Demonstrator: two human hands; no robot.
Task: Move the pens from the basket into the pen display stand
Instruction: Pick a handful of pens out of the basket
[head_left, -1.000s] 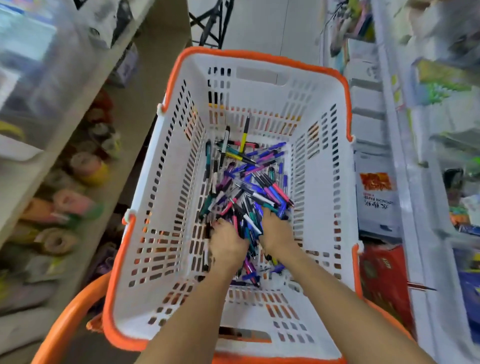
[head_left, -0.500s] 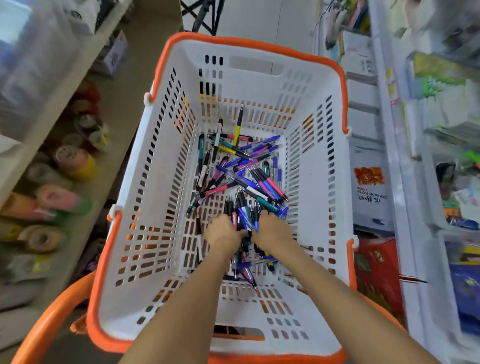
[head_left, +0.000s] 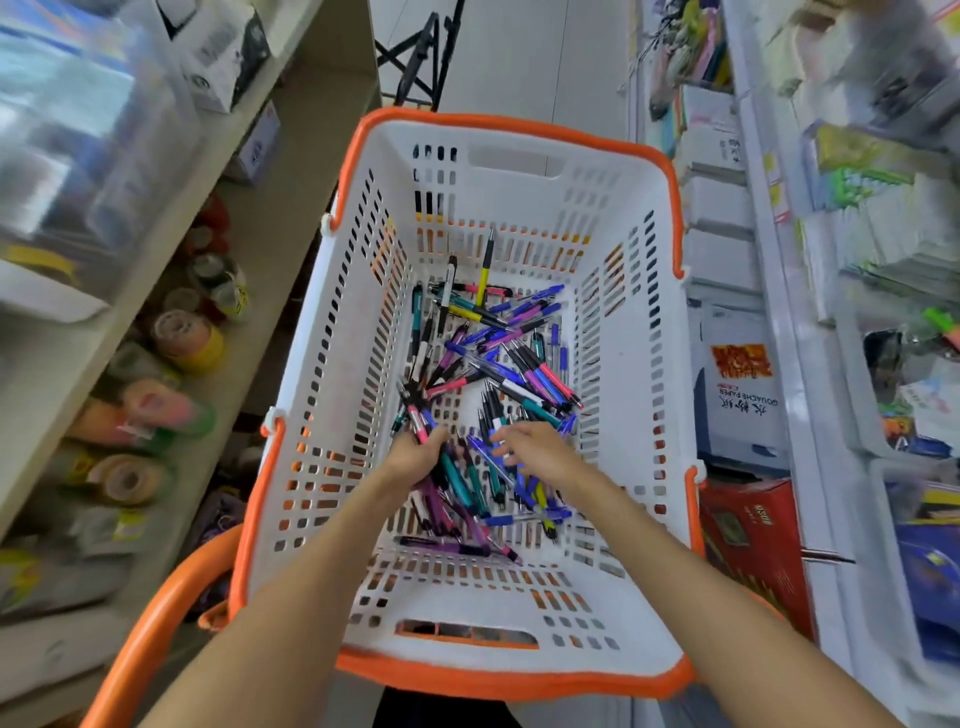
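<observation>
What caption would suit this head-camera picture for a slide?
Left hand grips a bundle of pens while the right hand reaches into the pile in a white, orange-rimmed basket.

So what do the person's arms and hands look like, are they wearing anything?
Both forearms are bare as far as the view shows: no sleeves, gloves, watch or bracelets. The left hand and right hand are bare too; no rings show, though motion blur softens the fingers.
</observation>
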